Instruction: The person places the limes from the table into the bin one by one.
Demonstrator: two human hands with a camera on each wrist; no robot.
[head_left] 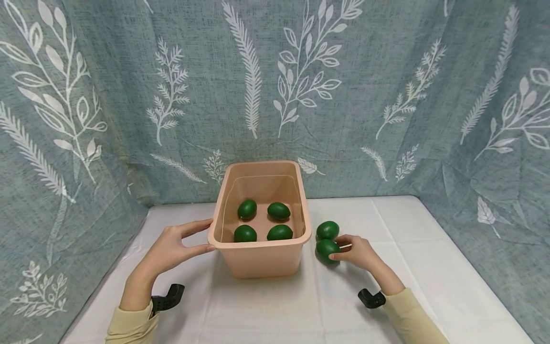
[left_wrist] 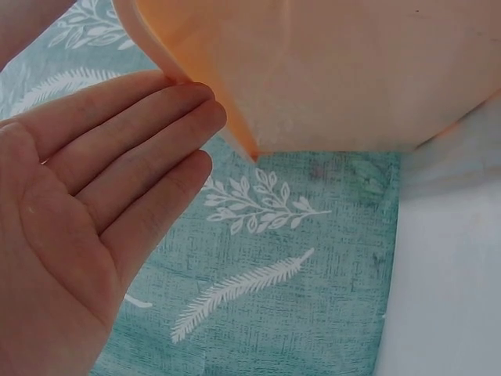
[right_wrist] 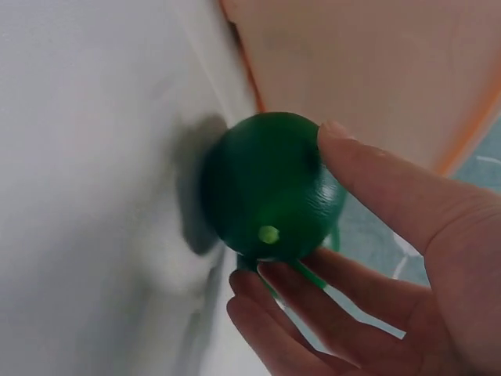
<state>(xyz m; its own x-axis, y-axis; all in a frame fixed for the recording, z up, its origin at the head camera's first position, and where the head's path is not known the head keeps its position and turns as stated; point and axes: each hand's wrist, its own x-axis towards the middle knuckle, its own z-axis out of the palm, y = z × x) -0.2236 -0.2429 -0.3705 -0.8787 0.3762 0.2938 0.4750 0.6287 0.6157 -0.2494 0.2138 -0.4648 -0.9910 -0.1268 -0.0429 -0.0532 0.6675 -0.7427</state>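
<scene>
My right hand [head_left: 357, 252] holds a dark green avocado [head_left: 327, 252] between thumb and fingertips, close over the white table to the right of a peach-coloured plastic bin [head_left: 264, 260]. A pale stem spot shows on this avocado [right_wrist: 274, 188] in the right wrist view. Just behind it lies a second avocado [head_left: 328, 230], partly covered. Inside the bin sit several more, among them a back-left avocado [head_left: 247, 209] and a back-right avocado [head_left: 279, 211]. My left hand [head_left: 174, 248] rests with straight fingers [left_wrist: 149, 129] and thumb against the bin's left rim.
White cloth covers the table [head_left: 266, 310]. A blue-green curtain [head_left: 206, 110] with white leaf prints hangs behind and along both sides. Black wrist mounts sit on both arms, the left mount [head_left: 169, 298] and the right mount [head_left: 371, 299].
</scene>
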